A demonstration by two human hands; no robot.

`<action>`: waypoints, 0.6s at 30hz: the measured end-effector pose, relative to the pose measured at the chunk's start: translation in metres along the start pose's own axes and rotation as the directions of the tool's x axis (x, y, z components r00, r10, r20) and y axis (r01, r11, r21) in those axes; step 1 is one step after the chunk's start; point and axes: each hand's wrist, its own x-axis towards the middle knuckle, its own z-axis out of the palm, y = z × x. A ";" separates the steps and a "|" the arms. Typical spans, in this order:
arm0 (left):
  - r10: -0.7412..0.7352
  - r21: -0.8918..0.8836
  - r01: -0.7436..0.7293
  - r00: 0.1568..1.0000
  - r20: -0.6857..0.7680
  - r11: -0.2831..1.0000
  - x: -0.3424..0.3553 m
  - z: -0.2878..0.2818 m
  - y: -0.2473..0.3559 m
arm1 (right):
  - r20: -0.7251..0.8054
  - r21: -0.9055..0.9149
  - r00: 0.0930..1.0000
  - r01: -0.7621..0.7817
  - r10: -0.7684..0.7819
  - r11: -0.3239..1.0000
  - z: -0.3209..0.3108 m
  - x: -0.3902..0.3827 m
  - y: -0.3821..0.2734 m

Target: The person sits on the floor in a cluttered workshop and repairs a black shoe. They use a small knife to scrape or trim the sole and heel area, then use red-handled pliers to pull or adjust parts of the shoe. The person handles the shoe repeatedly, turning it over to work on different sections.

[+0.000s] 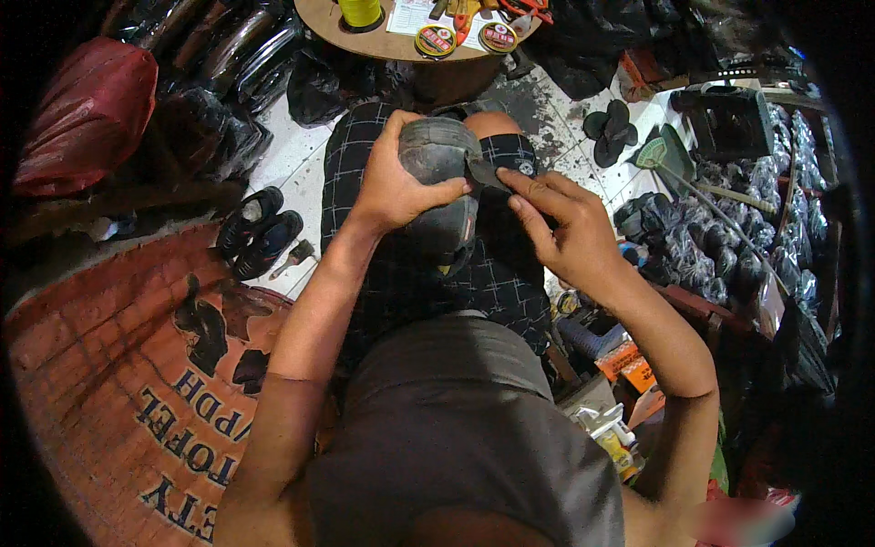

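A worn dark shoe (439,219), sole up, rests on my lap over dark checked shorts. My left hand (401,178) grips it from the left, thumb laid across the sole and fingers round the upper end. My right hand (565,223) pinches a small dark flat piece (485,171), perhaps a blade or a strip of rubber, whose far end touches the right side of the sole; I cannot make out exactly what it is.
A round wooden table (337,27) holds thread, tins and tools. Black shoes (251,214) and a brush (296,255) lie left, beside an orange banner (100,346). A green dustpan (665,155), wrapped bundles (693,246) and boxes (629,365) crowd the right.
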 end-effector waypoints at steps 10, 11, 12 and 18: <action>0.018 -0.036 -0.019 0.999 -0.029 0.999 0.004 0.000 0.006 | 0.071 0.042 0.997 -0.036 0.032 0.998 -0.004 0.013 0.005; -0.004 -0.044 0.003 1.000 -0.029 0.999 0.004 0.000 0.007 | 0.067 0.004 0.998 0.000 0.000 1.000 -0.003 0.015 0.005; -0.046 -0.058 0.044 0.999 -0.021 0.997 0.004 0.001 0.007 | 0.058 -0.052 0.998 0.017 -0.014 0.998 -0.003 0.016 0.005; 0.004 -0.055 -0.006 0.999 -0.038 0.998 0.003 0.001 0.005 | 0.063 0.301 0.968 -0.251 0.243 0.920 0.009 0.013 0.004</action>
